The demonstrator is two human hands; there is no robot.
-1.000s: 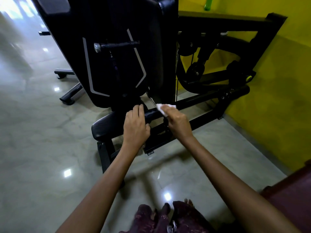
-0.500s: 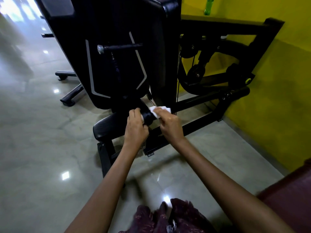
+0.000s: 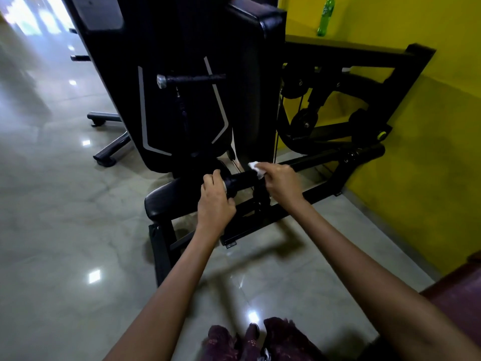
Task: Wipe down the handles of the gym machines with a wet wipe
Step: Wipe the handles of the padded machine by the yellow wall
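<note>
Room: glossy grey tiled floor with light spots reflected on it, and a yellow wall on the right
Machine: black gym machine with grey stripes on its upright panel, standing close to the wall; its cables and pulleys show behind it on the right
Seat: black padded seat low at the front of the machine, just left of the left hand
Handle: thick black handle lying roughly level below the panel, between the two hands
Left hand: left hand curled round the near end of the handle, fingers over the top, gripping it
Right hand: right hand at the far end of the handle, fingers bent and pinching the wipe against it
Wipe: white wet wipe bunched under the right fingertips, touching the handle where it meets the frame
Upper bar: thin black bar with a silver end cap, sticking out across the panel, well above the hands
Bottle: green bottle upright on a ledge by the wall, top right
Clothing: dark patterned cloth at the bottom edge, between the forearms
</note>
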